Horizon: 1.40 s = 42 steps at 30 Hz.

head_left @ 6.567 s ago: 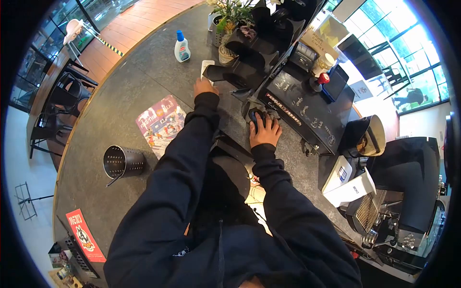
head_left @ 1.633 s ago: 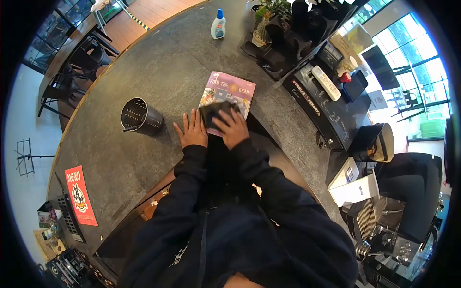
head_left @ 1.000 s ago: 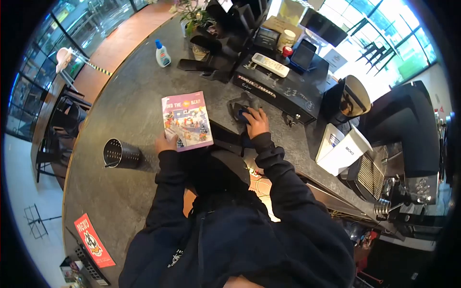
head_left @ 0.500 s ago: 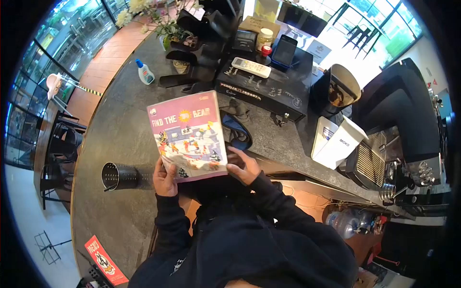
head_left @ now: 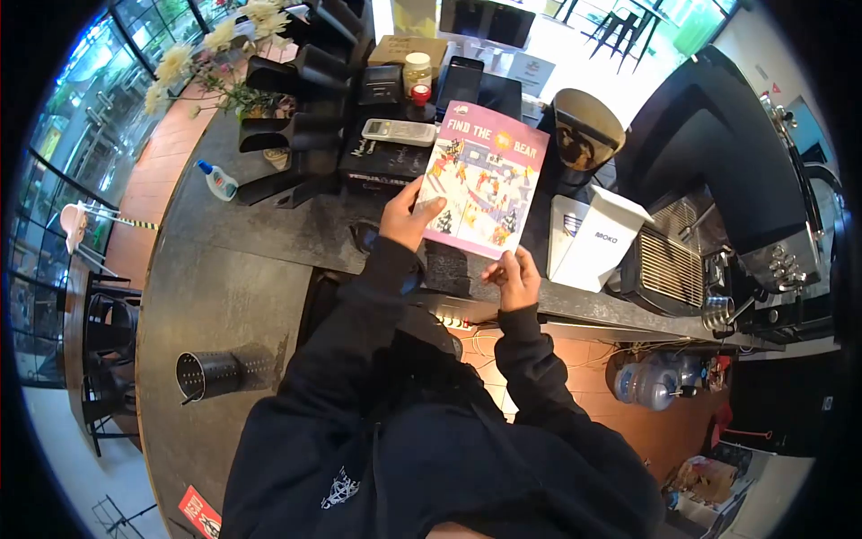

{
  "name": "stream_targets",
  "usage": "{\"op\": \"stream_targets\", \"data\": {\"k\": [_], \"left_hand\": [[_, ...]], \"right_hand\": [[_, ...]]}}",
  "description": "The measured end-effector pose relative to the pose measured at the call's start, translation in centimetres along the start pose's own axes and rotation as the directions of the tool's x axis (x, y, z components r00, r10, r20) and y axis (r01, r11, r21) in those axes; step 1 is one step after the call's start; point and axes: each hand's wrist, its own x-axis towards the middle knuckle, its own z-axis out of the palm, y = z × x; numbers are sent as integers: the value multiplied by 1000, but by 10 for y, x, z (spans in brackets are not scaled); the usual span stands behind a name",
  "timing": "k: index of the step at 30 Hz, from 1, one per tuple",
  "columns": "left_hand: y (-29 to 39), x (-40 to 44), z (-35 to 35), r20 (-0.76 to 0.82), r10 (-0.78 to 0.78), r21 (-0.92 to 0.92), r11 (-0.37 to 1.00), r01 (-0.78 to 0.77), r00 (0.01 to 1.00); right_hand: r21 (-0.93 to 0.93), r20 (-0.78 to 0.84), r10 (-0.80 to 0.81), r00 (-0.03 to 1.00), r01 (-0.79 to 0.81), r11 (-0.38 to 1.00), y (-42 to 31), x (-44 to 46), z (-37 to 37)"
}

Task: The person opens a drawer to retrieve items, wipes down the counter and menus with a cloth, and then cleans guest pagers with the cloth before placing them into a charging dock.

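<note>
A pink picture book (head_left: 488, 184) titled "Find the Bear" is held up over the counter, its front cover facing me and tilted slightly clockwise. My left hand (head_left: 407, 218) grips its lower left side, thumb on the cover and fingers behind. At the bottom edge, near the right corner, my right hand (head_left: 515, 278) pinches it between thumb and fingers. Behind the book stands a black box (head_left: 368, 172), partly covered, with a white remote control (head_left: 400, 132) on top. Close to my left forearm lies a dark strap-like item (head_left: 364, 236), mostly hidden.
A perforated black cup (head_left: 206, 375) lies on its side on the counter (head_left: 224, 278) at left. A glue bottle (head_left: 217, 182) is farther back, near black holders (head_left: 269, 135) and flowers (head_left: 220, 38). To the right are a bin (head_left: 584, 135), a white MOKO box (head_left: 600, 242) and a coffee machine (head_left: 669, 260).
Both hands have carried the book right and away from me, toward the black box, and it now leans clockwise. My view has shifted to the right.
</note>
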Motion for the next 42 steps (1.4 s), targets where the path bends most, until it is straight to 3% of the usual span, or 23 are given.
{"op": "stream_targets", "data": {"k": [3, 5, 10, 12, 13, 17, 25, 28, 30, 32, 34, 36, 38, 40, 41, 42], "left_hand": [[-16, 19, 14, 9, -55, 56, 997, 55, 998], [-28, 28, 15, -24, -97, 337, 936, 100, 995], [-23, 11, 20, -175, -216, 312, 913, 262, 961], [-21, 4, 18, -181, -64, 474, 869, 144, 981], [-25, 4, 17, -137, 20, 442, 896, 43, 990], [-25, 6, 16, -74, 29, 432, 902, 6, 997], [-34, 16, 11, -8, 111, 617, 783, -83, 994], [-28, 9, 16, -95, 216, 580, 806, -122, 972], [-25, -2, 12, -167, 165, 505, 861, -59, 972], [-24, -16, 0, -164, 220, 511, 853, -108, 961], [-12, -37, -14, -240, 195, 470, 880, -62, 951], [-7, -55, -39, -240, 363, 535, 824, -189, 901], [1, -73, -62, -333, 343, 544, 831, -118, 879], [1, -92, -91, -527, 296, 508, 861, 16, 796], [0, -102, -108, -564, 329, 540, 841, 37, 757], [-3, -110, -125, -584, 335, 542, 839, 48, 739]], "right_hand": [[56, -51, -16, 999, 19, 998, 3, 23, -12], [70, -101, 21, 995, -14, 997, 5, 34, -16], [78, -109, 67, 992, -59, 995, 4, 56, -23], [68, -136, 82, 987, -73, 995, 7, 65, -22], [107, -129, 84, 988, -70, 992, 9, 69, -21], [154, -155, 70, 985, -46, 987, 15, 77, -15], [95, -196, 34, 980, -15, 995, 15, 82, -13], [154, -272, 22, 962, 21, 988, 18, 77, -6], [206, -322, 7, 947, 62, 977, 22, 62, 1], [116, -329, -75, 941, 120, 986, 33, 45, 12], [-100, -140, -169, 976, 156, 983, 44, 28, 32], [-145, -11, -128, 992, 125, 981, 47, 9, 64], [-155, 179, -100, 979, 128, 980, 53, -4, 101], [-283, 366, -52, 929, 164, 945, 63, -11, 137], [-327, 427, -74, 901, 230, 917, 69, -13, 158], [-342, 528, -175, 831, 397, 852, 67, -14, 181]]}}
